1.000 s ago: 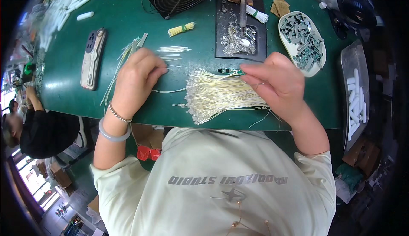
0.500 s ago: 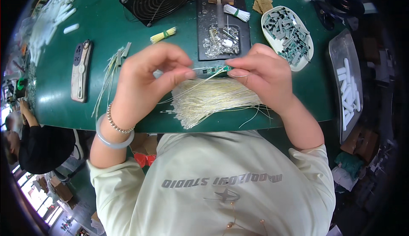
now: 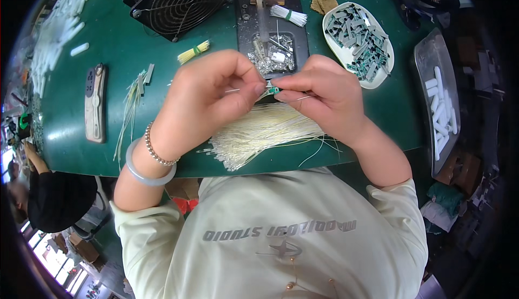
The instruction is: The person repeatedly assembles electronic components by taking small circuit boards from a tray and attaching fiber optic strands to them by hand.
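Note:
My left hand (image 3: 221, 85) is closed in a pinch, with a thin white wire (image 3: 232, 90) showing beneath its curled fingers. Facing it, my right hand (image 3: 327, 93) pinches a small green circuit board (image 3: 274, 90). The fingertips of both hands nearly meet at the board, hiding most of it. From under the right fingers sticks another thin wire (image 3: 300, 98). Just below the hands lies a thick bundle of pale yellow and white wires (image 3: 259, 131). Beyond them a soldering iron (image 3: 262, 21) points down over a black tray holding solder scraps (image 3: 265, 56).
A white dish of small circuit boards (image 3: 330, 26) stands at the far right. Further right, a tray (image 3: 427, 56) holds white tubes. To the left lie a phone (image 3: 94, 104) and boards with wires attached (image 3: 132, 96). A black fan (image 3: 181, 4) sits at the back.
My left hand has moved right, bringing its fingertips up to the board. The right hand has shifted slightly left with the board, and more of the board is now covered.

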`<state>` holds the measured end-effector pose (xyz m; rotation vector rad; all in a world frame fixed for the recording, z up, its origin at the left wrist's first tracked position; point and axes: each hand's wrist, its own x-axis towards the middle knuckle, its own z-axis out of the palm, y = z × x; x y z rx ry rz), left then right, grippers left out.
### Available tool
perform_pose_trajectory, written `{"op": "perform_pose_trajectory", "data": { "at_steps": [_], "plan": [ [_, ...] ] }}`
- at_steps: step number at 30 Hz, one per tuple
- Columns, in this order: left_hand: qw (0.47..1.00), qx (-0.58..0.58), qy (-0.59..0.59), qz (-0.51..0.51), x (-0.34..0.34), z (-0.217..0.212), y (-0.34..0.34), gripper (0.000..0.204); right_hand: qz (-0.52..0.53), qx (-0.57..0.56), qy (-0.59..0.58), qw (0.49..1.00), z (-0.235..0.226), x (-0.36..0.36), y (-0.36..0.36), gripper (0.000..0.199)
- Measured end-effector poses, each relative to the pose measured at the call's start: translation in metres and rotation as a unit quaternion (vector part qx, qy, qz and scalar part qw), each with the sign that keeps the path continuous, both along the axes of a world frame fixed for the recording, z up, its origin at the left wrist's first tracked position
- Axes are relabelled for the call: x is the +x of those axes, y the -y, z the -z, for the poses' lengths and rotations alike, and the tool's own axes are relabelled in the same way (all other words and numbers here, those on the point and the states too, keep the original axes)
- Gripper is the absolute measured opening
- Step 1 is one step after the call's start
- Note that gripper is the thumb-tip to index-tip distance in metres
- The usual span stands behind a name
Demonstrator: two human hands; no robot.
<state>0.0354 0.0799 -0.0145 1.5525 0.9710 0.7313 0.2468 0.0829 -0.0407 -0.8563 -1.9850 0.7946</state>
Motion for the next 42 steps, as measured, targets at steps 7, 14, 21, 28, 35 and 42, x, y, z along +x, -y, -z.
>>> {"op": "perform_pose_trajectory", "data": {
  "at_steps": [7,14,21,28,35,42],
  "plan": [
    [0.995,-0.073,0.071,-0.023,0.004,0.007,-0.003,0.005,0.006,-0.005,0.005,1.0,0.001,-0.001,-0.003,0.021],
    [0.997,0.016,0.045,-0.067,0.007,0.018,-0.002,0.009,0.014,-0.002,0.006,1.0,0.001,-0.003,-0.005,0.02],
    [0.996,0.032,0.037,-0.079,0.009,0.021,-0.002,0.009,0.003,0.01,-0.001,1.0,0.006,-0.003,-0.006,0.024],
    [0.99,0.064,0.04,-0.115,0.012,0.022,-0.004,0.012,-0.034,-0.118,-0.056,0.991,-0.005,0.002,-0.005,0.022],
    [0.986,0.079,0.043,-0.141,0.015,0.022,-0.006,0.012,0.034,-0.011,-0.04,0.999,0.0,-0.003,-0.001,0.013],
    [0.991,0.086,0.006,-0.101,0.014,0.017,-0.009,0.01,0.048,0.057,-0.015,0.997,0.001,-0.004,-0.003,0.013]
  ]
}}
